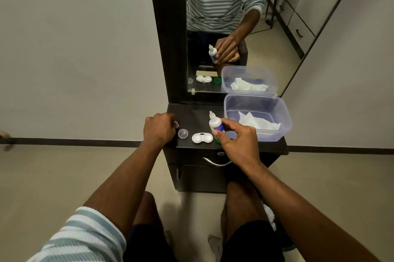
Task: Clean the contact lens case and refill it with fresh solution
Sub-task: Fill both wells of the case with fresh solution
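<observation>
**Hands at a dark worktop with an open lens case**

The white contact lens case point(202, 137) lies open and uncapped on the dark worktop point(191, 115), between both hands. The right hand point(236, 141) grasps an upright solution bottle point(215, 124) just right of the case. The left hand point(158, 128) rests clenched at the left edge, beside a clear cap point(183, 133). A clear tub point(258, 120) holds tissue point(257, 122).

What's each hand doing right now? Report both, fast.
Left hand: closed in a loose fist on the table; whether it holds anything cannot be told.
Right hand: gripping the solution bottle.
</observation>
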